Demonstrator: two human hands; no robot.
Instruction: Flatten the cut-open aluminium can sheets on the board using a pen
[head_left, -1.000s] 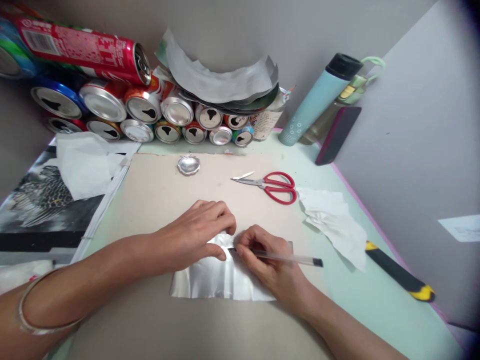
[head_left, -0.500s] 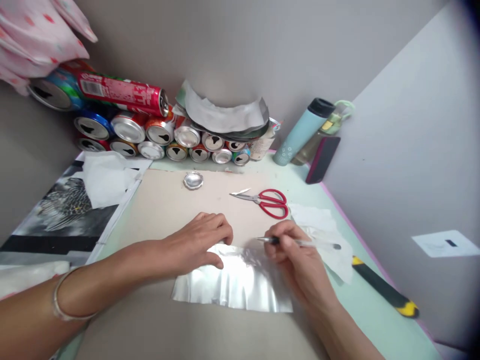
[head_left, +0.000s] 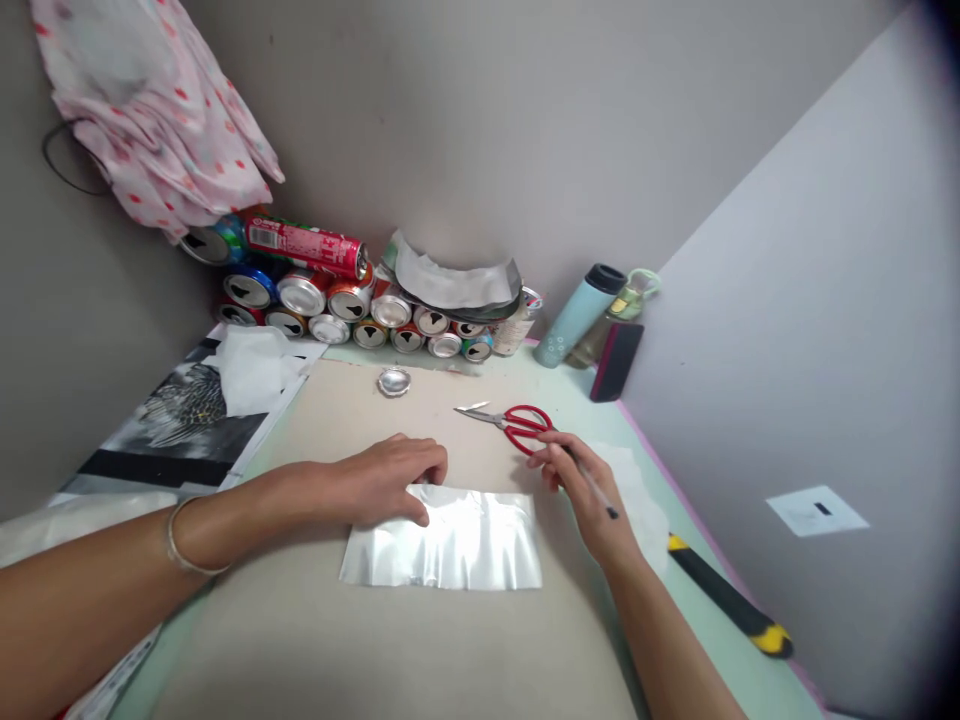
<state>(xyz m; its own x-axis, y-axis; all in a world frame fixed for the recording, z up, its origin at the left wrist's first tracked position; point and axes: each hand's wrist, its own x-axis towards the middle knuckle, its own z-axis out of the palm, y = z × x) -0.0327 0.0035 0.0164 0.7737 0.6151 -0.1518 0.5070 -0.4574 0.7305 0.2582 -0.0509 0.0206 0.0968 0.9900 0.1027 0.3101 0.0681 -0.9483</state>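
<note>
A shiny metal sheet [head_left: 465, 545] lies on the beige board [head_left: 375, 640] in front of me. My left hand [head_left: 394, 480] rests over the sheet's upper left corner, its thumb on the metal and its other fingers bent at the far edge. To the right of the sheet, my right hand [head_left: 581, 485] grips a pen [head_left: 600, 492], whose tip is hidden by the fingers. Just beyond that hand are red-handled scissors [head_left: 499, 420], its fingertips close to the lower handle. A small round metal dish [head_left: 394, 381] sits farther back on the board.
Stacked drink cans [head_left: 330, 328] line the back wall, with curved metal sheets [head_left: 454, 285] on top. At the back right stand a blue bottle [head_left: 574, 320] and a dark phone-like object [head_left: 616, 362]. A black-and-yellow cutter [head_left: 731, 597] lies right. Pink cloth [head_left: 165, 130] hangs left.
The view has shifted, showing more of the wall. My right hand has moved off the sheet's right edge toward the scissors, and the pen now points differently. My left hand stays at the sheet.
</note>
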